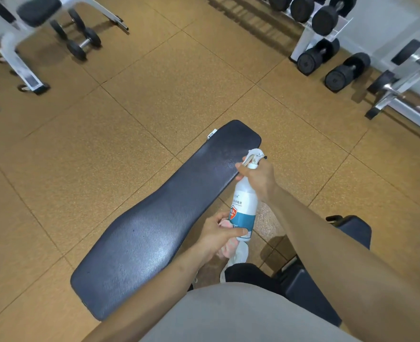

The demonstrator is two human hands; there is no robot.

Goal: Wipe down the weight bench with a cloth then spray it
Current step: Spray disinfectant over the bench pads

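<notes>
Head view: right hand [258,180] clenched round neck of white plastic spray bottle with teal label [244,206], just beside edge of long dark-blue padded weight bench [154,223]. Left hand [217,234] gripping bottle base, pink cloth [228,246] bunched under fingers.

Navy weight bench [154,218], diagonal ribbing; spray bottle [244,206] white, teal band, red shield; cloth [228,246] pink; floor [129,107] speckled tan.
</notes>
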